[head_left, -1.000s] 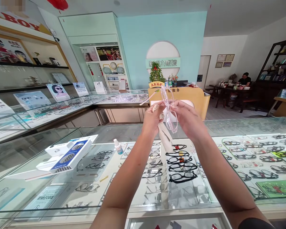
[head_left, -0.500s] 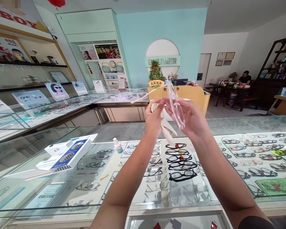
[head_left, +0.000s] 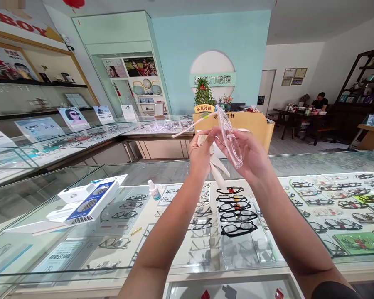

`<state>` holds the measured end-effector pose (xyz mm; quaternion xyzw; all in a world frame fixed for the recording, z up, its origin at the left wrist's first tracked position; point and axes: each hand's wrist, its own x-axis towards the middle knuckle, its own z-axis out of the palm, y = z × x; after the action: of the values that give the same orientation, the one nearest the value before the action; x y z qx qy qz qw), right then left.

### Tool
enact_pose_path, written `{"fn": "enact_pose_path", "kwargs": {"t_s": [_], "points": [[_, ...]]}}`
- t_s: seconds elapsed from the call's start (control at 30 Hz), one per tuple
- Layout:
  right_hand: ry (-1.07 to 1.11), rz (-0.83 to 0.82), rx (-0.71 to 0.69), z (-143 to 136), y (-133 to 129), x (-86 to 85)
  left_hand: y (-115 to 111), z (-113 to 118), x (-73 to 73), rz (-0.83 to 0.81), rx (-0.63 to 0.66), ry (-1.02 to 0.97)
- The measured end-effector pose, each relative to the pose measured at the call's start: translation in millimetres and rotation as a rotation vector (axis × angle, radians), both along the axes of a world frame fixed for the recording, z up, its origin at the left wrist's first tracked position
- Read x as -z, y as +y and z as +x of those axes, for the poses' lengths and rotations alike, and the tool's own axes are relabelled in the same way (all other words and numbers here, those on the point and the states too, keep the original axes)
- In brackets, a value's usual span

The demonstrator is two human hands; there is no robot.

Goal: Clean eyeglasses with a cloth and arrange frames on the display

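Clear-framed eyeglasses (head_left: 233,147) are held up above the counter, tilted steeply, with one pale temple arm reaching out to the left. My right hand (head_left: 252,155) is closed around the far side of the frame, its fingers partly behind the lenses. A cream cleaning cloth (head_left: 218,168) hangs from my left hand (head_left: 201,151), which is closed on it. The left thumb and fingertips meet the frame near its upper lens. How much cloth lies against the lens is hidden by the fingers.
Below is a glass display counter (head_left: 162,166) with rows of eyeglasses (head_left: 238,216) inside. On it stand a small white spray bottle (head_left: 154,190) and an opened blue-and-white box (head_left: 90,203). Behind are a wooden reception desk (head_left: 249,124) and a seated person (head_left: 320,101).
Hardly anything differs. The hands, eyeglasses and cloth have shifted very slightly, and both hands keep their hold.
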<state>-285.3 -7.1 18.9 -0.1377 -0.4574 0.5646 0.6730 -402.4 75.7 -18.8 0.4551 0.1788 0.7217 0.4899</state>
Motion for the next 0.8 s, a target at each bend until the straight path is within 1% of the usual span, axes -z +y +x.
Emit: {"fn": "enact_pose_path", "kwargs": {"t_s": [0.23, 0.4, 0.6, 0.7, 0.8], "points": [[0.004, -0.014, -0.045, 0.3, 0.0, -2.2, -1.3, -1.4, -0.7, 0.003, 0.021, -0.013], [0.015, -0.017, -0.052, 1.6, 2.2, -1.1, -1.7, 0.2, 0.0, 0.007, 0.023, -0.024], [0.003, 0.002, -0.012, 0.0, 2.8, 0.9, -7.3, -0.1, -4.0, -0.074, 0.045, -0.024], [-0.039, 0.045, 0.014, -0.4, 1.2, 0.9, -7.2, -1.9, -5.6, -0.091, 0.106, -0.029], [-0.103, 0.065, 0.020, 0.6, 0.2, 0.5, -3.2, -3.9, -7.0, -0.073, 0.226, -0.052]]}}
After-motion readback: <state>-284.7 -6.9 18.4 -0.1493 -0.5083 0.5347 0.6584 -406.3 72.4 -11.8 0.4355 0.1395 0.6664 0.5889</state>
